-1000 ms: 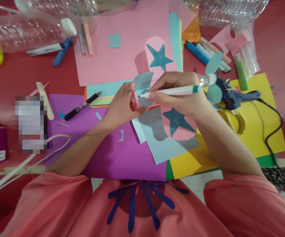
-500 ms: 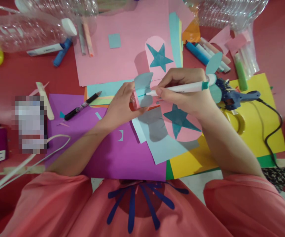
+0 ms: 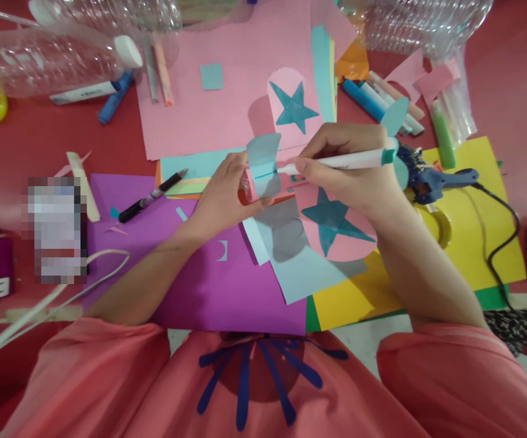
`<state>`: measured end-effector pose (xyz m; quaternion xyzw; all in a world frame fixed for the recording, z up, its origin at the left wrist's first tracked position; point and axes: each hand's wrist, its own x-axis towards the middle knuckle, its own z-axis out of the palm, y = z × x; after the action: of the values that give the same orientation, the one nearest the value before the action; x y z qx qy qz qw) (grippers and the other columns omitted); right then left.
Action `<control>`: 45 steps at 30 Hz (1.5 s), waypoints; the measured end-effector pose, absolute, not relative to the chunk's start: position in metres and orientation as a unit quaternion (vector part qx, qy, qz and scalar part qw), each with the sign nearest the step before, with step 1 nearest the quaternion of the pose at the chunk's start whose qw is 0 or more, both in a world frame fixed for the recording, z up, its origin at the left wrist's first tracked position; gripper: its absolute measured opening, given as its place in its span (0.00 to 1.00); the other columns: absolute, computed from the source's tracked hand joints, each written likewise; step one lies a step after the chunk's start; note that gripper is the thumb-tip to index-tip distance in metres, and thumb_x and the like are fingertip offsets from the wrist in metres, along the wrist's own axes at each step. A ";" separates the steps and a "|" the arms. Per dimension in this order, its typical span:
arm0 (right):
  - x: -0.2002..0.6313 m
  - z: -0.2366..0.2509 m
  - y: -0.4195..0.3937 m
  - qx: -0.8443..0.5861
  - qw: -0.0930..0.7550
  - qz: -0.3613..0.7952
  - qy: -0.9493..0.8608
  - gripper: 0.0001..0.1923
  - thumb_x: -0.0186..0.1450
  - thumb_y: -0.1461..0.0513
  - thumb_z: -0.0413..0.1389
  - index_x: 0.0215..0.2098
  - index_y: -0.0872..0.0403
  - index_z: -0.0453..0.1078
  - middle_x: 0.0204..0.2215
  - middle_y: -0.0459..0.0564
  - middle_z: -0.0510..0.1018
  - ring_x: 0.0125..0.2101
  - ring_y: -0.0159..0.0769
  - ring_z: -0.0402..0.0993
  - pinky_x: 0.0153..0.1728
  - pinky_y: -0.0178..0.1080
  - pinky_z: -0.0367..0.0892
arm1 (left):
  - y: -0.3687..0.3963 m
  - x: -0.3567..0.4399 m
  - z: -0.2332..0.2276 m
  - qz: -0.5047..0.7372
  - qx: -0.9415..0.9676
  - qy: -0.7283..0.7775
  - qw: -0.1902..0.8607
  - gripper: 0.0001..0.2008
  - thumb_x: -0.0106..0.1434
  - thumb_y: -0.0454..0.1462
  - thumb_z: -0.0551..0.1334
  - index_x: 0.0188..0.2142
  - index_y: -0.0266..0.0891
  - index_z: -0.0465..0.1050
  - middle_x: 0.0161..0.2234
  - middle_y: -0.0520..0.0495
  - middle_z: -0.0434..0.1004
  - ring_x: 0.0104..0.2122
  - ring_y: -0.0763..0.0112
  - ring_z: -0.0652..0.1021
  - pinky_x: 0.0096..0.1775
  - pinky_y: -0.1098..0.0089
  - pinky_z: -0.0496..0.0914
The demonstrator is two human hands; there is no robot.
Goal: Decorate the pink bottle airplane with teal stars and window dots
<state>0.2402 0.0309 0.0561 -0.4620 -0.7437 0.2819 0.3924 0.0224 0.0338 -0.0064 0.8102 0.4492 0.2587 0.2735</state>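
My left hand (image 3: 224, 191) grips the near-left end of a pink model that looks like a paper-covered plastic bottle, fingers and thumb on either side. A curved light-blue paper flap (image 3: 264, 152) stands at that end, with a teal line drawn across it. In my right hand (image 3: 350, 173) is a white marker (image 3: 357, 160) with a teal end, its tip at the flap's right edge. Two pink rounded wings carry teal stars, an upper star (image 3: 296, 108) and a lower star (image 3: 334, 220). Past my right hand, light-blue blades (image 3: 395, 115) show at the model's other end.
A blue glue gun (image 3: 441, 182) with a black cord lies at right, beside yellow tape (image 3: 441, 225). Purple paper (image 3: 236, 292) and yellow paper (image 3: 482, 237) lie underneath. Clear bottles (image 3: 48, 58), markers (image 3: 364, 100), a black pen (image 3: 154, 194) and a phone (image 3: 58, 231) surround the work.
The marker and my right hand have shifted slightly right, and the teal line on the flap has grown longer. My left hand stays on the model.
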 end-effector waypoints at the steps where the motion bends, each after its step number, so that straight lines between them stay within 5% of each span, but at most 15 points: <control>1: 0.240 0.056 0.031 -0.463 0.393 0.285 -0.742 0.11 0.62 0.63 0.62 0.23 0.50 0.68 0.18 0.42 0.73 0.19 0.29 0.66 0.18 0.36 0.64 | 0.034 0.023 -0.006 0.261 0.809 0.451 0.272 0.29 0.59 0.64 0.59 0.46 0.45 0.61 0.47 0.43 0.68 0.51 0.53 0.73 0.48 0.55 0.72; 17: 0.236 0.060 0.025 -0.428 0.500 0.354 -0.664 0.08 0.59 0.68 0.57 0.25 0.50 0.71 0.19 0.40 0.73 0.17 0.26 0.66 0.18 0.34 0.61 | 0.034 0.023 -0.006 0.259 0.812 0.466 0.238 0.26 0.59 0.53 0.68 0.48 0.44 0.61 0.44 0.46 0.70 0.47 0.57 0.76 0.44 0.63 0.72; 27: 0.231 0.044 0.015 -0.481 0.446 0.238 -0.716 0.14 0.65 0.51 0.56 0.25 0.47 0.71 0.21 0.46 0.77 0.21 0.37 0.73 0.20 0.41 0.68 | 0.036 0.025 0.003 0.271 0.795 0.454 0.296 0.32 0.57 0.60 0.65 0.51 0.47 0.61 0.47 0.45 0.71 0.49 0.55 0.75 0.46 0.59 0.73; 36: 0.229 0.039 0.014 -0.482 0.445 0.229 -0.719 0.14 0.66 0.51 0.56 0.26 0.48 0.71 0.19 0.46 0.76 0.21 0.35 0.72 0.21 0.40 0.66 | 0.038 0.025 -0.001 0.270 0.783 0.457 0.325 0.34 0.55 0.65 0.62 0.49 0.46 0.62 0.47 0.45 0.71 0.51 0.52 0.73 0.49 0.55 0.71; 45: 0.228 0.030 0.012 -0.452 0.457 0.173 -0.746 0.11 0.66 0.55 0.55 0.27 0.49 0.68 0.21 0.43 0.74 0.21 0.31 0.68 0.22 0.38 0.65 | 0.036 0.024 0.001 0.254 0.782 0.468 0.323 0.28 0.57 0.57 0.66 0.47 0.45 0.62 0.46 0.44 0.71 0.54 0.48 0.72 0.49 0.54 0.71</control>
<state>0.2282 0.0125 0.0298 -0.4521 -0.7461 0.1727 0.4573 0.0242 0.0362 0.0013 0.7821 0.4681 0.2543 0.3234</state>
